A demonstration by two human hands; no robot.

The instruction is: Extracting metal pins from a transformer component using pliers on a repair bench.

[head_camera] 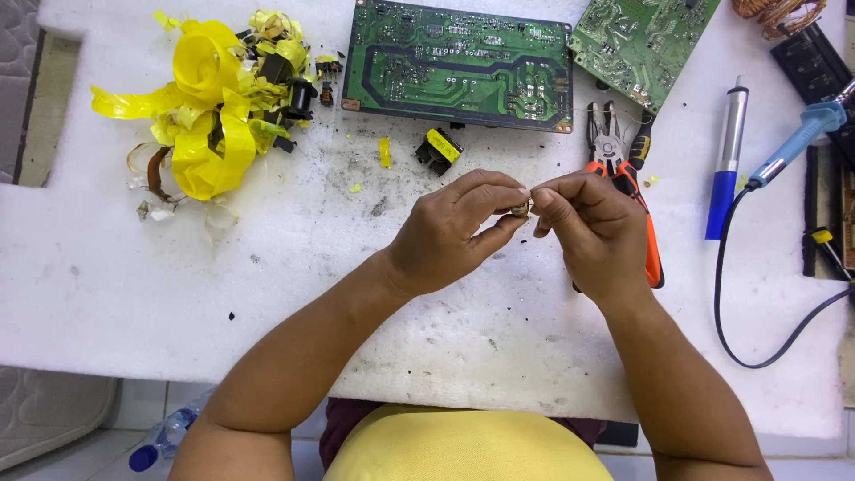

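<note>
Hands meet over the middle of the white foam work surface (107,294), fingertips drawn together. The left hand (450,233) and the right hand (595,227) both pinch one small brownish part (522,210), thumb and forefinger of each pressed on it from either side; the other fingers curl loosely inward. The part is mostly hidden by the fingertips, so it may be a small coil or bobbin, but its shape cannot be made out.

At 12 o'clock from the hands lies a large green circuit board (459,64), and a second green circuit board (641,40) sits at 1 o'clock, tilted, touching or just overlapping the first one's corner. Between the hands and the large board, at 11 o'clock, a small black transformer with yellow tape (439,150) rests on the foam. Far out at 10 o'clock is a heap of yellow tape strips and black cores (218,98).

Orange-handled pliers (623,178) lie just behind the right hand at 1 o'clock, their handles partly covered by it. At 2 o'clock lies a silver and blue desoldering pump (726,165), and beyond it, near the edge, a blue-handled soldering iron (797,142) whose black cable (739,347) loops round toward 4 o'clock. Dark crumbs speckle the foam around the hands.
</note>
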